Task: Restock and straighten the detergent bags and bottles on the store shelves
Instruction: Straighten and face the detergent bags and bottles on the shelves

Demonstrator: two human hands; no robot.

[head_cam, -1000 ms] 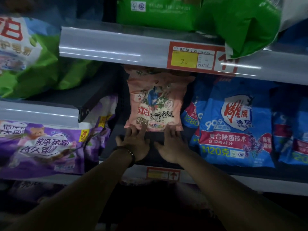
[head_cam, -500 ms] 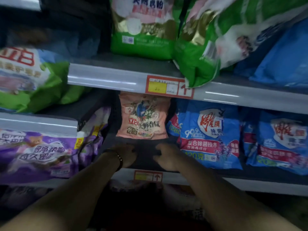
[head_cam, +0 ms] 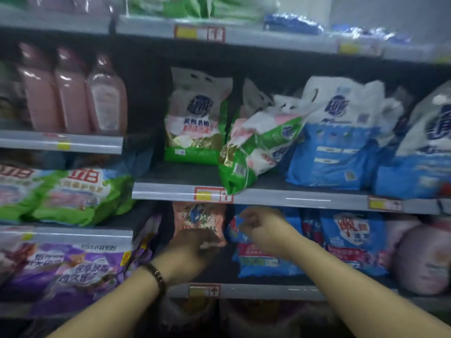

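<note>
Head view takes in a run of store shelves point(head_cam: 292, 198), dim and smeared by motion. Biggest on them are the blue-and-white detergent bags point(head_cam: 336, 142), standing on the middle shelf at the right. To their left an upright green bag point(head_cam: 195, 123) stands square. Between the two, a tilted green bag point(head_cam: 253, 152) slumps askew, its lower corner hanging over the shelf edge just beside a red price tag point(head_cam: 212, 194). Pink bottles point(head_cam: 70, 93) stand in a row at the upper left, with flat green bags point(head_cam: 73, 196) and purple bags point(head_cam: 73, 269) on the shelves below them. On the lower shelf, small blue bags point(head_cam: 351, 242) stand at the right, and the pink bag point(head_cam: 197, 218) stands upright to their left, under the price tag.

The left hand point(head_cam: 190, 252) is in front of the pink bag's lower edge. Blur hides its fingers, so I cannot tell whether they grip the bag or only hover there. The right hand point(head_cam: 261, 230) is raised in front of the nearest small blue bag, fingers loosely curled with nothing in them. A dark bracelet point(head_cam: 156, 276) circles the left wrist.

The step in hand looks like straightening the pink bag, and it seems nearly done, since the bag faces out and stands up. The next move probably calls for both hands on the shelf above, to take the tilted green bag by its body and set it upright, back from the edge. It is soft and could slide off.
</note>
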